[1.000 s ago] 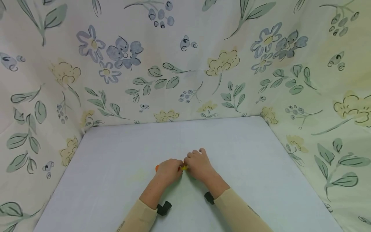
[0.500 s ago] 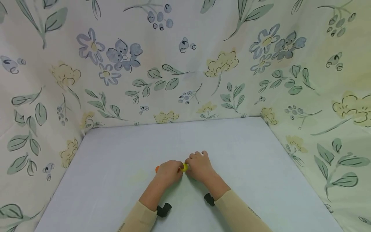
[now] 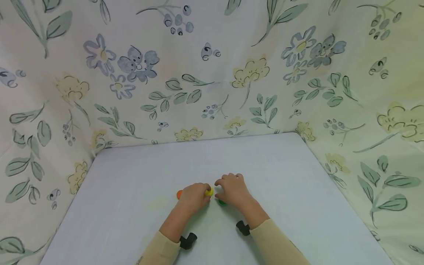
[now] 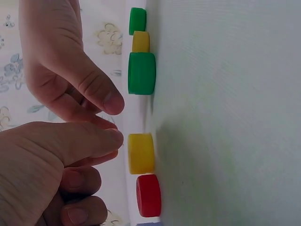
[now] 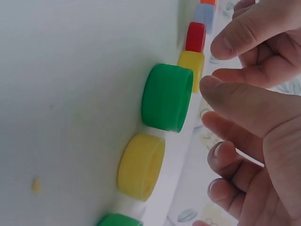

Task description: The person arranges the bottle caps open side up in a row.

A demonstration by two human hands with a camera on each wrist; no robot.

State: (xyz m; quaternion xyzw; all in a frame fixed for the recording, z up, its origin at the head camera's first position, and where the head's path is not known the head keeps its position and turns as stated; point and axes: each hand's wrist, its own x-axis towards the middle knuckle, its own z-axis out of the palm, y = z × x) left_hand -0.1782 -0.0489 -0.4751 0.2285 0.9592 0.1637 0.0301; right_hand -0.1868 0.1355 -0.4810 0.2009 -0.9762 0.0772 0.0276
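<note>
A yellow bottle cap [image 3: 209, 191] lies on the table under my left hand [image 3: 193, 197]. The left thumb and forefinger are parted just above its rim, as the right wrist view shows. Right beside it in the row is a red cap [image 4: 149, 195]. My right hand [image 3: 232, 189] hovers to the right, fingers loosely bent with nothing between them. Partly covered by it is a larger green cap [image 5: 167, 97]. Beyond that, a second yellow cap [image 5: 141, 167] and another green cap [image 5: 120, 220] continue the row.
At the row's left end are a light blue cap [image 5: 204, 16] and an orange cap [image 3: 179, 194]. A white cloth covers the table [image 3: 132, 173]. Flower-printed fabric [image 3: 212, 92] hangs behind and at the sides. Black wrist cameras [image 3: 188, 241] sit under both wrists.
My right hand has drawn away to the right from the yellow cap, its fingers spreading. That cap now shows beneath my left fingertips, and the green cap has come into view.
</note>
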